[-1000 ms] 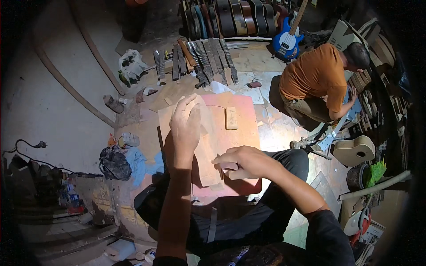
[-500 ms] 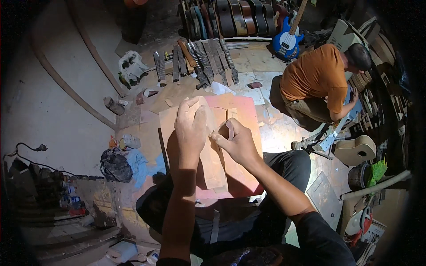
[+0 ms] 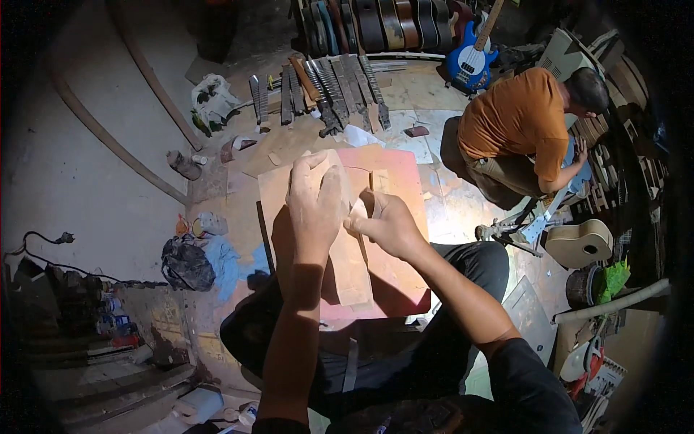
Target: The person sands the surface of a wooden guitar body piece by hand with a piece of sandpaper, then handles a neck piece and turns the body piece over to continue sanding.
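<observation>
Comprises long tan wooden piece [image 3: 350,271], clasped at 12 o'clock in left hand [image 3: 316,204]; curled brown sheet [image 3: 369,203], pinched in right hand [image 3: 390,227].

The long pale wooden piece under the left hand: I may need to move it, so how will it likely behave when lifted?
The long pale wooden piece will probably stay stiff: it looks like solid wood and shows no sag. Its flat-looking near end suggests it won't readily roll. Being long and narrow, it may tip if lifted by one end.
</observation>
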